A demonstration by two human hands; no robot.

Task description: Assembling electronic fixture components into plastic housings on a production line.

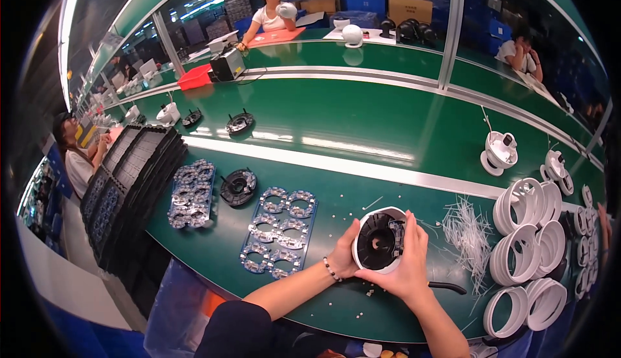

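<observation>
Between my two hands is a round white housing (pixel 378 240) with a black ribbed inner part, its opening turned up toward me. A small circuit board shows along the inner right side. My left hand (pixel 345 253) wraps the housing's left side, thumb along the rim. On the opposite side my right hand (pixel 409 261) grips it, fingers up along the edge and thumb at the lower rim. A panel of blue-and-white ring-shaped circuit boards (pixel 279 232) lies left of my hands. Beyond it are a loose black round part (pixel 239 187) and another stack of board panels (pixel 193 193).
White rings (pixel 510 313) stand in stacks at the right, beside a pile of thin white strips (pixel 467 235). Black trays (pixel 129 170) are piled at the left. A black-tipped tool (pixel 448 287) lies right of my wrist. Beyond the metal strip, a green belt carries white housings (pixel 500 151). Other people sit around.
</observation>
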